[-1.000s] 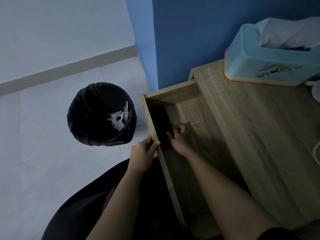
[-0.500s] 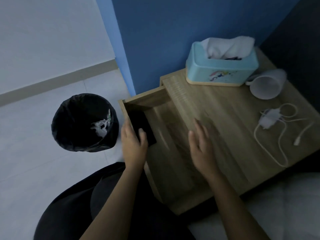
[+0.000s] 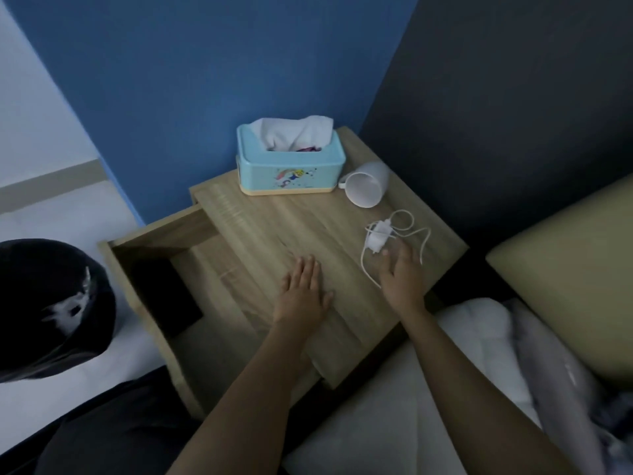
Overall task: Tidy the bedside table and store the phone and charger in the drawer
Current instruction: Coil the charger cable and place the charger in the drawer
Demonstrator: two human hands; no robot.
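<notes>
My left hand (image 3: 303, 289) lay flat and empty on the counter (image 3: 260, 231). My right hand (image 3: 400, 274), fingers spread, reached the charger (image 3: 376, 236); its loose cable might snag the tipped cup (image 3: 364, 185) behind. The phone (image 3: 164, 296) sat in the open drawer (image 3: 161, 234).

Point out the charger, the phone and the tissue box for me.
charger (image 3: 377, 237), head view, on the white plug body.
phone (image 3: 164, 296), head view, on its dark face inside the open drawer.
tissue box (image 3: 291, 174), head view, on its front wall.
</notes>
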